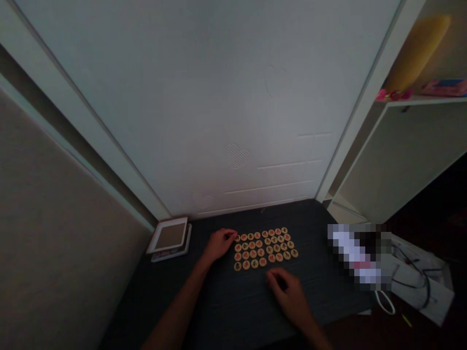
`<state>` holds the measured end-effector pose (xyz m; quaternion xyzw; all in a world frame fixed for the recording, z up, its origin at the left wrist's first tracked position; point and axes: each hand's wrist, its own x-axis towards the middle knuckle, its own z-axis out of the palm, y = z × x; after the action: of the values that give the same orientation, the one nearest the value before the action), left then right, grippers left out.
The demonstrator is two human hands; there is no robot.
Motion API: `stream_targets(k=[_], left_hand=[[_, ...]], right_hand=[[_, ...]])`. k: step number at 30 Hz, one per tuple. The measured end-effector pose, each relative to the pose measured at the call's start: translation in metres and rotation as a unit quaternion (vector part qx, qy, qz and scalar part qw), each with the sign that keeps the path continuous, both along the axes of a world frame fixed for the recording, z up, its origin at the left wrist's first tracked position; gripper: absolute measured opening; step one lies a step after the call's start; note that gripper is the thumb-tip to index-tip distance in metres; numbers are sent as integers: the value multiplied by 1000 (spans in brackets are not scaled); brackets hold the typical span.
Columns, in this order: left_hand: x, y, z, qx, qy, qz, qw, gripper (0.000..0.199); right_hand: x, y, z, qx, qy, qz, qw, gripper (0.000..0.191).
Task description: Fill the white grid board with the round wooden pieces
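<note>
A pale white panel (204, 97) rises beyond both hands, with hearts and straight lines in shallow relief on its surface. A plain wall (62, 194) runs along the left hand's side. Beneath the hands lies a dark desk (219, 311), its far edge near the panel's foot. Well off to the right hand's right, beyond the desk's side, sits a white box (434, 289) with a dark cable (425, 277) over it; a pixelated patch hides what lies between box and desk. Higher on that side, a shelf (426, 102) carries a blurred yellow object (419, 53). To the left of the left hand, a white-bordered frame (171, 234) rests atop another flat item at the desk's corner.

The left hand (220, 244) has its fingertips drawn together at the corner disc (238, 238), the far-left one; whether they pinch it or merely touch it, I cannot tell. The right hand (288, 289) is loosely curled, thumb and forefinger nearly meeting, just on the near side of the discs; whether it holds anything cannot be told.

Between and ahead of the hands, round wooden discs (260, 253) with red or black characters lie in four rows of eight, a narrow gap splitting the columns into two blocks.
</note>
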<state>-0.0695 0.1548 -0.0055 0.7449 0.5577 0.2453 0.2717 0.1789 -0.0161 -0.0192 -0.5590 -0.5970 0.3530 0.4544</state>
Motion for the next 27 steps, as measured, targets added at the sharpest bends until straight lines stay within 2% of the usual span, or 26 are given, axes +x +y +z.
stream_targets(k=[11,23,27], left_hand=[[-5,-21,10,6,-3,-44,999,43],[-6,-23,11,11,-13,-45,999,39],[-4,-20,7,13,-18,-28,999,39]], right_hand=[[1,0,2,9,3,7,1000,35],[0,1,3,16,4,5,1000,35],[0,0,2,10,2,4,1000,35]])
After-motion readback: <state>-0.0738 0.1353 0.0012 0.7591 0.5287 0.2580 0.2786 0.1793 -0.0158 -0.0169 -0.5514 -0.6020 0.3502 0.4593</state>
